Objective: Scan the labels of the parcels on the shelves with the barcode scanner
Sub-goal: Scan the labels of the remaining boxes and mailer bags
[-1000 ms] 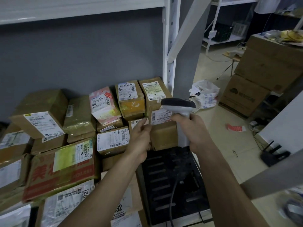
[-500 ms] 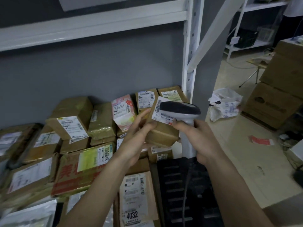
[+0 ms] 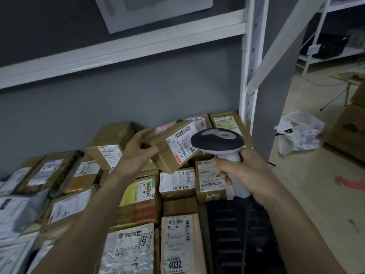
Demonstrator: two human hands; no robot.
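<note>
1. Head view: the left hand (image 3: 138, 153) gripped a small brown box (image 3: 173, 147), fingers curled over its far end and thumb on the near face, lifting it clear above the other parcels (image 3: 177, 180) packed on the shelf.
2. Head view: the right hand (image 3: 245, 173) was wrapped round the pale handle of the barcode scanner (image 3: 217, 140), whose dark head sat just right of the box and partly hid its right end.
3. Head view: the box's long axis ran from lower left to upper right, tilted, with its white label (image 3: 182, 142) turned up toward the camera. The barcode lay along the label's upper edge.
4. Head view: the scanner's handle stood nearly upright, and its head pointed left and away, toward the label. The window itself was hidden.
5. Head view: the label lay immediately left of the scanner head, so the right hand was the nearer one. I judged the gap too tight; drawing the scanner back or angling the box seemed necessary for a clean read.
</note>
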